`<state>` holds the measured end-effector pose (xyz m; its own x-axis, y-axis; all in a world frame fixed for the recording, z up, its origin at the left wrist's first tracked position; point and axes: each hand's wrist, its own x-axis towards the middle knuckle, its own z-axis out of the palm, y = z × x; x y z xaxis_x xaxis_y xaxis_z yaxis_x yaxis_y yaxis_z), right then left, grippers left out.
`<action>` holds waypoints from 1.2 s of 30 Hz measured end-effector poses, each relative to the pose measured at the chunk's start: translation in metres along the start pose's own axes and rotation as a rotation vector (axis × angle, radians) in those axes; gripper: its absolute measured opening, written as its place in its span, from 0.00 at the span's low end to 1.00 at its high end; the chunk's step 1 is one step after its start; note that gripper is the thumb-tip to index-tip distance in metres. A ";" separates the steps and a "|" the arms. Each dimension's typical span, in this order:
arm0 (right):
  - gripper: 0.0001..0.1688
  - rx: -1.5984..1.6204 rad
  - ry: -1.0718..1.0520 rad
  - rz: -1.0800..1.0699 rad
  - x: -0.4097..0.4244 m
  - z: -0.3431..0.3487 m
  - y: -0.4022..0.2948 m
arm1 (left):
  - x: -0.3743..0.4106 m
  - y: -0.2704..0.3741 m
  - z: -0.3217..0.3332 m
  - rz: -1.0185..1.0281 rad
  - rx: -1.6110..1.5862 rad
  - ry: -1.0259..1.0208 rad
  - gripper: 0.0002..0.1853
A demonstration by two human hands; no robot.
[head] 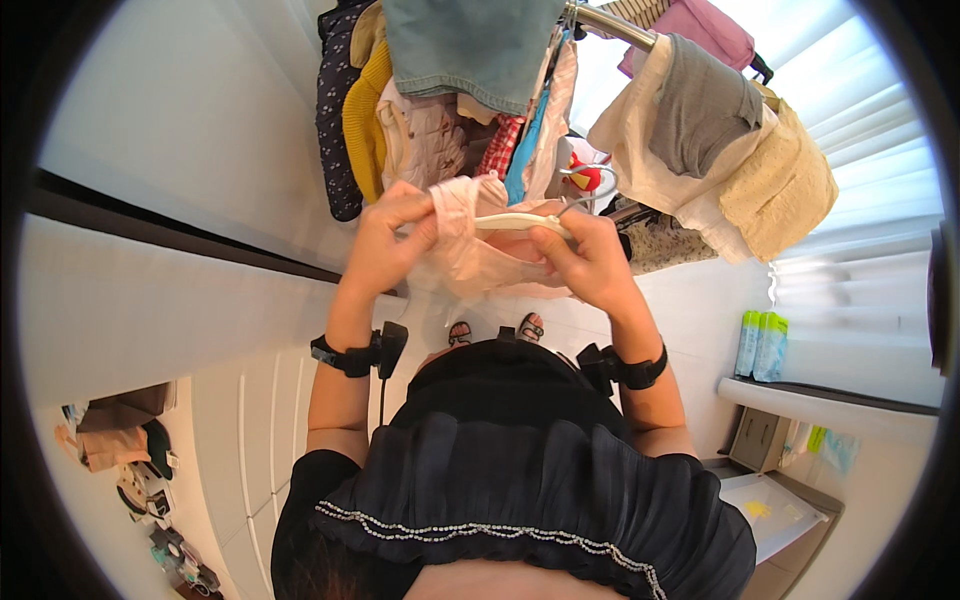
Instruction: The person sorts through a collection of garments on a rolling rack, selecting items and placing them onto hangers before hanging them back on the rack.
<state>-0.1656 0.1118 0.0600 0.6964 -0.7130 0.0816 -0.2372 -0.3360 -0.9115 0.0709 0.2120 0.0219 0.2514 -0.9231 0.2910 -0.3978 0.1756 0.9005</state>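
Note:
My left hand [399,234] pinches the edge of a light pink garment [480,262] near its shoulder. A cream-coloured clothes hanger [517,221] with a metal hook lies partly inside the garment's opening. My right hand [589,251] grips the hanger near its hook, with pink cloth around the fingers. The garment hangs down between both hands, in front of the hanging clothes. Black straps with small devices sit around both forearms.
A metal rail [619,28] above carries blue denim [469,49], a yellow knit [364,120] and other clothes. At right hang a grey cloth [697,105] and a cream dotted garment [787,176]. Green-and-blue packs [771,346] stand on a ledge at right.

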 end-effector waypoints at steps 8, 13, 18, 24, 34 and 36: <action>0.08 0.012 0.038 0.033 -0.014 -0.010 -0.002 | 0.003 -0.011 0.015 -0.041 -0.074 -0.075 0.10; 0.09 -0.075 0.041 0.116 -0.026 -0.027 -0.001 | 0.004 0.017 0.019 -0.030 0.031 -0.241 0.18; 0.09 -0.005 0.040 0.116 -0.052 -0.039 -0.015 | 0.004 0.024 0.052 0.076 -0.089 -0.314 0.17; 0.12 -0.366 0.049 0.092 -0.058 -0.061 0.001 | 0.030 0.030 0.078 0.235 0.114 -0.455 0.12; 0.22 -0.306 0.032 -0.057 -0.078 -0.098 -0.020 | 0.083 0.016 0.127 0.458 -0.061 -0.470 0.02; 0.22 -0.184 -0.042 -0.006 -0.092 -0.112 -0.015 | 0.092 0.024 0.130 0.528 -0.071 -0.454 0.02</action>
<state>-0.3015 0.1134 0.1115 0.7252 -0.6853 0.0666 -0.3501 -0.4503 -0.8214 -0.0304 0.0864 0.0281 -0.3593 -0.7569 0.5459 -0.3030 0.6479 0.6988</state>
